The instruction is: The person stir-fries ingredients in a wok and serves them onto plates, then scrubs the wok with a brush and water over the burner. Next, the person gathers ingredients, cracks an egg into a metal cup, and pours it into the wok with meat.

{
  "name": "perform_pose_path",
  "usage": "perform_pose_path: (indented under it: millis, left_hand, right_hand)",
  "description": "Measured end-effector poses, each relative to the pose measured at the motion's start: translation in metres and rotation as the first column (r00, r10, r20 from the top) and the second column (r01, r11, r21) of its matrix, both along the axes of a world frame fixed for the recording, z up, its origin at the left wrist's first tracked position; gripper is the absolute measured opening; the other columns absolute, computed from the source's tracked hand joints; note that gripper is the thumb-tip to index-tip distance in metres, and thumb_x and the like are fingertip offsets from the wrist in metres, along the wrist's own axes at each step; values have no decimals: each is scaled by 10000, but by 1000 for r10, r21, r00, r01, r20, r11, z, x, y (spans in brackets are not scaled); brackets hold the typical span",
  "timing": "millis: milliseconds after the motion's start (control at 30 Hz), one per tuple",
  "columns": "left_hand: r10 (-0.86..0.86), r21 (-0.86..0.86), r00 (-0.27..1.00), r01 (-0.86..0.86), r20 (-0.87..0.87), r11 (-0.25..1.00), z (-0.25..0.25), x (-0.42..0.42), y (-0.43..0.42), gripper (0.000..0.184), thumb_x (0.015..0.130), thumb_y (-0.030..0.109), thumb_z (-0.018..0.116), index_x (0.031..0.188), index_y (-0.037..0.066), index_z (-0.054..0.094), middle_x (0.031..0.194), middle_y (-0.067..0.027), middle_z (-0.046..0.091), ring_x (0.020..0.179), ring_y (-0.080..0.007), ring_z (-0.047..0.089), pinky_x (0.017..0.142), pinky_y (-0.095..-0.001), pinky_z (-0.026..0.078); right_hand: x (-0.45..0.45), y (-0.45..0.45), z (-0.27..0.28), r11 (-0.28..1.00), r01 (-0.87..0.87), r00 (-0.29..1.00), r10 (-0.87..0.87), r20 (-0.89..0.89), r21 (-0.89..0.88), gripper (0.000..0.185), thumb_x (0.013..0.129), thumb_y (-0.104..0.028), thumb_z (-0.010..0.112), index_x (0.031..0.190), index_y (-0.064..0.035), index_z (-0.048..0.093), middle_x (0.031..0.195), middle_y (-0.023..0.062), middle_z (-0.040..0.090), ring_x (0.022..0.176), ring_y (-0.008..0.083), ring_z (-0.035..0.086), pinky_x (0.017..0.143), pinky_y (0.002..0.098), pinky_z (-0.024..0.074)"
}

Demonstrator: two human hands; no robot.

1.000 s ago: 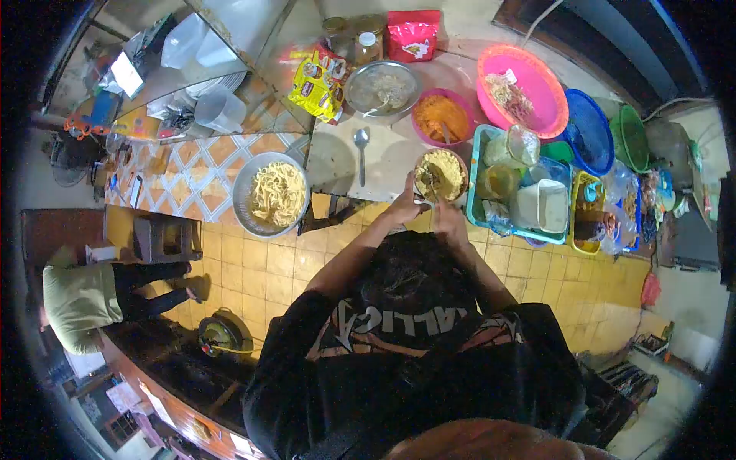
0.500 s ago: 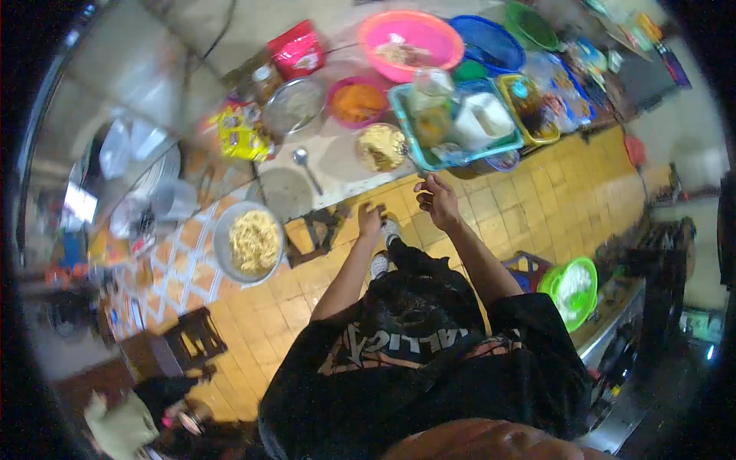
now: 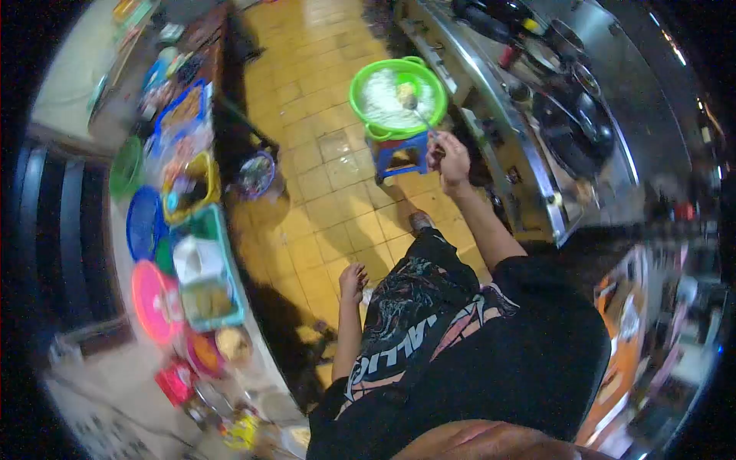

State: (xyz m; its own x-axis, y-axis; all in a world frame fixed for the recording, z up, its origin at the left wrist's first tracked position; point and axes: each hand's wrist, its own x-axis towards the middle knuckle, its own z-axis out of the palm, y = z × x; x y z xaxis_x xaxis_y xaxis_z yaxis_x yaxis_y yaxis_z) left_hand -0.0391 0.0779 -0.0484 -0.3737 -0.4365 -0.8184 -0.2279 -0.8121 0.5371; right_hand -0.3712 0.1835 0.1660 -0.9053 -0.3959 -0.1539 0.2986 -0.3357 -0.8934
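In my right hand [image 3: 451, 159] is the handle of a metal spoon [image 3: 422, 117]. Its bowl is over the bright green basin [image 3: 374, 132], near a small yellowish lump [image 3: 405, 91]; blur hides whether the lump lies on the spoon. White, powdery-looking stuff [image 3: 377, 96] fills much of the basin, and a green object [image 3: 416, 79] shows inside. A blue stool [image 3: 400, 157] supports the basin. My left hand [image 3: 353, 282] hangs above the tiled floor, fingers loosely curled and apart, with nothing visible in it.
At left, a long table bears a teal tray [image 3: 240, 295], a pink basin [image 3: 146, 295], a blue basin [image 3: 144, 222] and a bowl of yellowish food [image 3: 233, 344]. A purple-rimmed container [image 3: 257, 175] stands near the table. On the right, a metal counter [image 3: 529, 146] holds dark pans [image 3: 571, 134].
My view has turned right, from the table to the green basin. My right hand has carried the spoon from beside the bowl of yellowish food to over this basin. My left hand remains low.
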Motion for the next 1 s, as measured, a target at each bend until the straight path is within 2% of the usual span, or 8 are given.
perform_pose_path:
  millis: [300,367,500,600,667,767,867,1000]
  left_hand:
    - [-247,-11,965,249,89,968,0,-134,-30,244,871,243,551,1050,91,484,924,-44,583,720,-144,545,598,-290,441]
    - [-233,-11,967,236,98,972,15,-164,-24,242,870,242,557,1041,88,482,912,-43,582,705,-143,547,590,-287,439]
    - [-265,-116,955,280,132,953,57,-193,-9,295,865,232,580,1086,64,480,917,-55,593,660,-137,546,537,-254,428]
    - [-414,-113,888,441,200,890,63,-182,-5,348,861,203,595,1152,46,486,947,-58,601,678,-116,555,557,-253,444]
    - [-396,-122,887,432,238,894,63,-173,-6,339,857,204,599,1144,51,502,942,-61,602,686,-122,561,557,-252,446]
    - [-358,-232,897,417,260,879,84,-154,-10,312,837,206,618,1107,65,551,934,-65,610,726,-146,585,571,-250,463]
    - [-176,-289,975,209,135,934,120,-170,-10,289,836,230,614,1074,66,600,955,-45,618,778,-141,586,625,-249,469]
    - [212,-142,965,-234,-154,962,118,-155,-24,322,894,316,561,1073,49,579,1010,-56,622,758,-141,572,655,-259,471]
  right_hand:
    - [-311,310,-57,509,803,596,-705,-385,310,109,859,-100,513,786,-45,573,707,83,558,570,188,546,502,319,451]
    - [-359,368,-80,-200,752,543,-353,-762,629,290,883,-259,473,962,0,577,835,177,613,794,323,623,659,402,506]
    - [-372,412,-66,-392,33,994,-85,-72,919,281,838,-204,536,1027,-6,601,1147,239,558,1050,392,551,879,466,457]
    - [-359,385,-35,-384,119,928,-285,-240,916,280,830,-194,550,1031,-5,602,1067,246,597,1008,387,580,848,460,479]
    - [-355,382,-61,-502,471,866,105,-489,726,275,856,-194,494,911,42,623,1030,175,627,922,316,616,816,425,485]
    - [-320,304,-72,-10,797,600,-98,-794,603,311,917,-249,462,1037,21,558,824,118,623,725,231,593,667,377,455]
    - [-247,140,-101,904,248,897,-79,-435,348,184,939,-211,445,954,-47,527,668,16,493,581,103,475,509,223,394]
    - [-67,-54,-127,637,-588,639,744,-197,498,168,930,-201,497,910,-51,568,688,-11,543,577,76,495,491,212,398]
